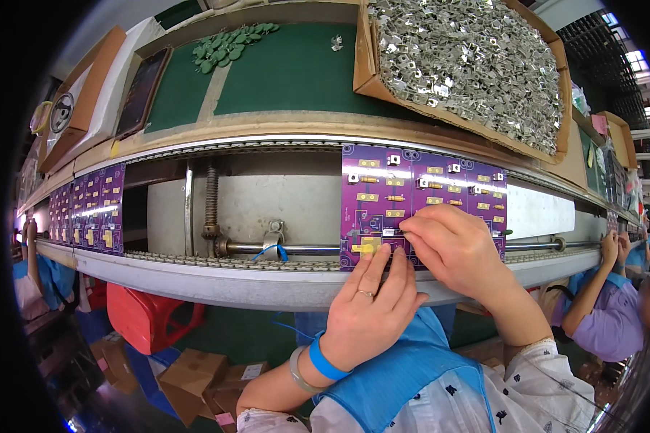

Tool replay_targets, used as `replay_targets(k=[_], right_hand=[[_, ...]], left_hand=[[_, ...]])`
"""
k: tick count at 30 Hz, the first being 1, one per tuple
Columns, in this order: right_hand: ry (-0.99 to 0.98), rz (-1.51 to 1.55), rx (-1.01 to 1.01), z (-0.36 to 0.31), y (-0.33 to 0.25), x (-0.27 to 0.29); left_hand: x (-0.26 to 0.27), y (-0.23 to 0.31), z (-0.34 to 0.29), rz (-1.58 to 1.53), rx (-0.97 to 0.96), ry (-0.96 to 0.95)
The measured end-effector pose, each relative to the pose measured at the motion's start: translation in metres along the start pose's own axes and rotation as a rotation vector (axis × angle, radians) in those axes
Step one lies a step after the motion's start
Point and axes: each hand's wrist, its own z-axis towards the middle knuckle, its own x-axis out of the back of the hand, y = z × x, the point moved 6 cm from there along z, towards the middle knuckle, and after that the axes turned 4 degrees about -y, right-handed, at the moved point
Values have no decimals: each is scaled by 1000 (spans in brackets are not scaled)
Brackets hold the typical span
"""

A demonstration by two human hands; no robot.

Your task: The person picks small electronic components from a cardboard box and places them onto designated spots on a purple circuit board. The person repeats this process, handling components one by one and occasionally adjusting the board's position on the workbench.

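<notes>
A purple circuit board (377,184) lies across the two rails of the conveyor in front of me. Small metal terminals (393,160) and striped resistors (395,198) are fitted on it. My left hand (374,297) rests on the board's near edge, fingers stretched out and fingertips on its surface. Beside them, my right hand (451,249) has thumb and forefinger pinched together low over the board. A small silvery-white piece (388,232) lies right at these fingertips. What the pinch holds is hidden by the fingers.
A cardboard box (366,68) heaped with metal terminals stands on the far shelf, right of a pile of green disc parts (227,49). Further purple boards (97,209) sit on the conveyor at left. A red stool (144,317) stands below; co-workers (607,303) work at both sides.
</notes>
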Motion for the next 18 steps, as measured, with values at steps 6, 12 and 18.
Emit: replay_targets(k=[6,12,18], right_hand=[[17,21,2,-4,6,-2],[7,23,27,-13,15,-11],[49,100,-19,-17,16,-20]], left_hand=[[3,2,8,19,-6,-64],[-2,13,9,55,-29,-124],[2,24,13,120,-48,-126]])
